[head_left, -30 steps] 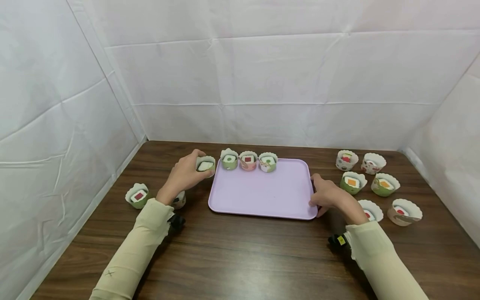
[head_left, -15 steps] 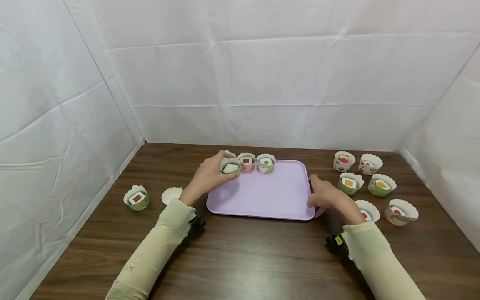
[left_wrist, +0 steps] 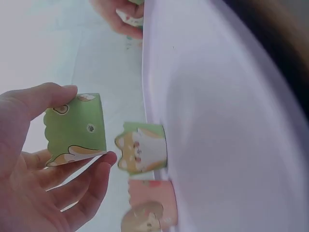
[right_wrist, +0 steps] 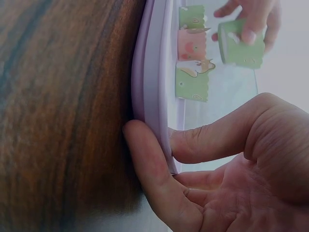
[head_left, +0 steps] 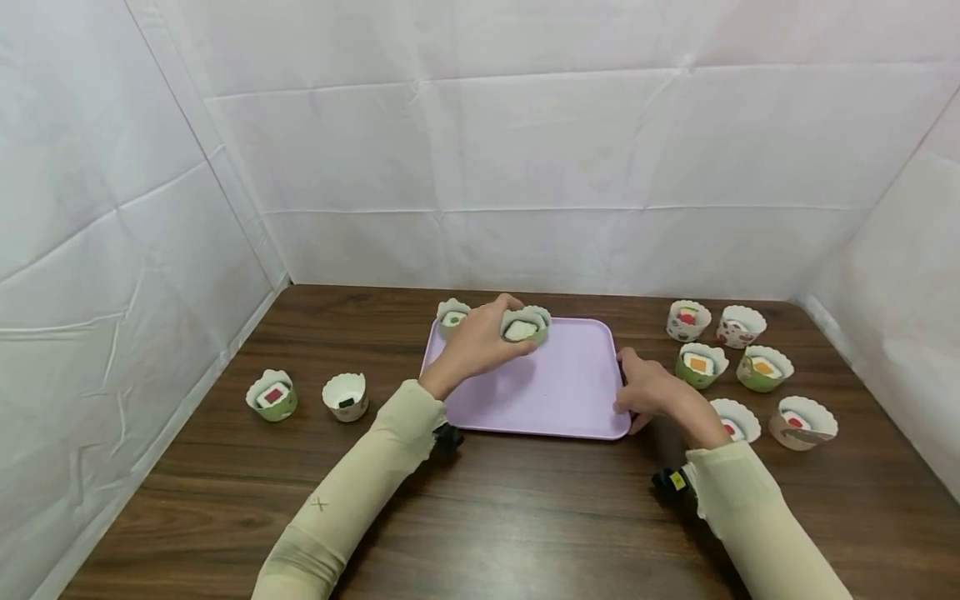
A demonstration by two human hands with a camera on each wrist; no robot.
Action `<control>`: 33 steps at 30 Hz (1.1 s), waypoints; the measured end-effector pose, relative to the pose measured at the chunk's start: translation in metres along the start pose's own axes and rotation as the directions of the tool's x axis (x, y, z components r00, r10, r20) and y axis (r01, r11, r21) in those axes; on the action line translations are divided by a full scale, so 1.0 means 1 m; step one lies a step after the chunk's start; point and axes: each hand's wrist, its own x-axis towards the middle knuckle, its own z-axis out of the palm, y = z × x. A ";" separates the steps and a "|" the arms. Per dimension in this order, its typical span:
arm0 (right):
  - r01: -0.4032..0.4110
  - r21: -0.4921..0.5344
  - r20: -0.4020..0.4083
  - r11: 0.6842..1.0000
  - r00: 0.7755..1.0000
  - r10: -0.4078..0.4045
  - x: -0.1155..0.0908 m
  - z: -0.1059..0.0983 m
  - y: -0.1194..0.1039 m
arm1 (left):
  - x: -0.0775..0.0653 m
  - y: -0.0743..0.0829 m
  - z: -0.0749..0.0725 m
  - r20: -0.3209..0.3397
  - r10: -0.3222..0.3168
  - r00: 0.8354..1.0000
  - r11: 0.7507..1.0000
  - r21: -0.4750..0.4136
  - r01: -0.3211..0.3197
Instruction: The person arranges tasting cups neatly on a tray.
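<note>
My left hand (head_left: 480,340) pinches a green paper baking cup (left_wrist: 79,126) with a white piece inside, held above the lilac tray (head_left: 547,392). In the left wrist view, thumb and fingertips press on opposite sides of this cup. Along the tray's back edge stand a green cup (head_left: 450,318), a pink cup (right_wrist: 192,44) and a green cup with an animal print (left_wrist: 145,151). The held cup partly covers the printed one in the head view, where my hand hides the pink one. On the right, my right hand (head_left: 654,390) pinches the tray's rim, thumb on top, fingers beneath.
Left of the tray on the dark wood table (head_left: 480,517) stand a green cup with a red-centred piece (head_left: 273,397) and a pale cup with a dark piece (head_left: 346,398). Several filled cups (head_left: 701,367) stand to the right. White cloth (head_left: 540,150) walls the back and sides.
My left hand has carried the green cup rightward from beside the tray, past the first cups, to over the tray's back. My right hand has stayed at the rim.
</note>
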 end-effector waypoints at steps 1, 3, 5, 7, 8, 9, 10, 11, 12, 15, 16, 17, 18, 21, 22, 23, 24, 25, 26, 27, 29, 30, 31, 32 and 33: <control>0.002 -0.002 -0.003 1.000 1.000 -0.002 0.000 0.000 0.000 | 0.003 0.003 0.002 0.003 0.005 1.000 1.000 0.012 -0.005; 0.003 -0.003 -0.004 1.000 1.000 -0.003 0.000 0.000 0.001 | 0.008 0.009 0.005 0.008 0.021 1.000 0.999 0.047 -0.022; 0.001 -0.005 -0.003 1.000 1.000 -0.001 0.000 0.000 0.001 | 0.014 0.015 0.007 0.008 0.045 0.999 0.996 0.081 -0.046; -0.002 -0.004 -0.001 1.000 1.000 0.002 0.000 0.000 0.001 | 0.020 0.021 0.010 0.018 0.062 0.998 0.993 0.103 -0.064; -0.004 -0.005 0.000 1.000 1.000 0.004 0.000 0.000 0.000 | 0.023 0.023 0.011 0.023 0.069 0.997 0.991 0.109 -0.072; -0.007 -0.006 -0.001 1.000 1.000 0.007 0.000 0.000 0.001 | 0.026 0.026 0.012 0.032 0.074 0.997 0.991 0.107 -0.077; -0.010 -0.007 0.000 1.000 1.000 0.010 0.000 -0.001 0.001 | 0.029 0.029 0.014 0.043 0.077 0.996 0.992 0.100 -0.081; -0.011 -0.007 -0.001 1.000 1.000 0.011 0.000 -0.001 0.001 | 0.033 0.032 0.015 0.054 0.079 0.995 0.992 0.092 -0.084; -0.010 -0.005 -0.002 1.000 1.000 0.010 0.000 -0.001 0.000 | 0.036 0.034 0.016 0.064 0.079 0.995 0.993 0.083 -0.084; -0.009 0.001 -0.004 1.000 1.000 0.009 0.000 -0.001 0.000 | 0.046 0.041 0.018 0.097 0.083 0.992 0.993 0.072 -0.090; -0.008 0.006 -0.004 1.000 1.000 0.008 0.000 0.000 0.000 | 0.050 0.042 0.019 0.108 0.083 0.991 0.993 0.074 -0.091; -0.005 0.009 -0.004 1.000 1.000 0.005 0.000 0.000 -0.001 | 0.052 0.043 0.020 0.115 0.081 0.990 0.992 0.082 -0.091; -0.004 0.010 -0.004 1.000 1.000 0.004 0.000 0.000 -0.001 | 0.055 0.044 0.020 0.122 0.078 0.989 0.992 0.087 -0.089; -0.003 0.013 0.002 1.000 1.000 0.003 0.000 -0.001 -0.002 | 0.061 0.048 0.024 0.140 0.078 0.987 0.989 0.117 -0.095; -0.004 0.013 0.005 1.000 1.000 0.004 0.000 -0.001 -0.002 | 0.063 0.049 0.025 0.146 0.077 0.986 0.987 0.132 -0.097; -0.005 0.011 0.007 1.000 1.000 0.005 0.000 -0.001 -0.002 | 0.065 0.050 0.027 0.153 0.078 0.985 0.984 0.149 -0.101; -0.007 0.011 0.010 1.000 1.000 0.007 0.000 -0.002 -0.002 | 0.067 0.051 0.028 0.159 0.079 0.984 0.981 0.165 -0.105; -0.010 0.013 0.013 1.000 1.000 0.010 0.000 -0.002 -0.002 | 0.068 0.051 0.030 0.166 0.079 0.983 0.977 0.184 -0.109; -0.014 0.013 0.013 1.000 1.000 0.013 0.000 -0.002 -0.002 | 0.069 0.051 0.032 0.170 0.076 0.983 0.973 0.201 -0.110; -0.015 0.011 0.014 1.000 1.000 0.015 0.000 -0.002 -0.002 | 0.070 0.051 0.034 0.173 0.073 0.982 0.970 0.218 -0.110; -0.014 0.007 0.011 1.000 1.000 0.014 0.000 -0.002 -0.002 | 0.072 0.051 0.038 0.176 0.069 0.982 0.963 0.246 -0.112; -0.014 0.006 0.010 1.000 1.000 0.013 0.000 -0.002 -0.002 | 0.073 0.050 0.039 0.176 0.066 0.982 0.959 0.261 -0.112; -0.013 0.005 0.009 1.000 1.000 0.013 0.000 -0.001 -0.002 | 0.074 0.049 0.041 0.178 0.067 0.982 0.953 0.280 -0.116; -0.012 0.005 0.007 1.000 1.000 0.012 0.000 -0.001 -0.002 | 0.074 0.049 0.042 0.181 0.071 0.981 0.945 0.301 -0.124; -0.010 0.005 0.007 1.000 1.000 0.010 0.000 -0.001 -0.002 | 0.075 0.048 0.044 0.184 0.074 0.980 0.937 0.325 -0.131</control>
